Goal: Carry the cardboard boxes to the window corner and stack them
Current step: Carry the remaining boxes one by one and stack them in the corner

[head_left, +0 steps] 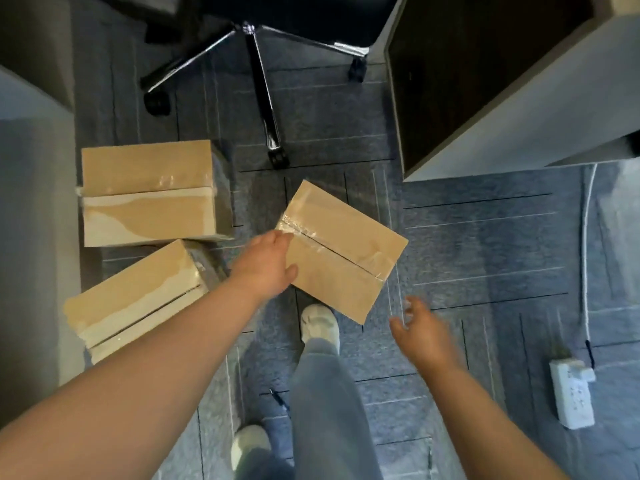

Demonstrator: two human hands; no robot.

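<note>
The taped cardboard box [341, 251] lies askew on the carpet floor [485, 237] — left hand [265, 268] flat against its left edge, right hand [420, 329] spread, holding nothing. It looks stiff and probably light, with slick tape — best clasped by opposite sides.

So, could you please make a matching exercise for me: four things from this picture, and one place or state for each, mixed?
1 left hand
2 right hand
3 power strip
4 chair base

A white, on the carpet
B touches the tilted box
C chrome, at the top of the view
D in the air, empty

Pairs: 1-B, 2-D, 3-A, 4-C
</note>
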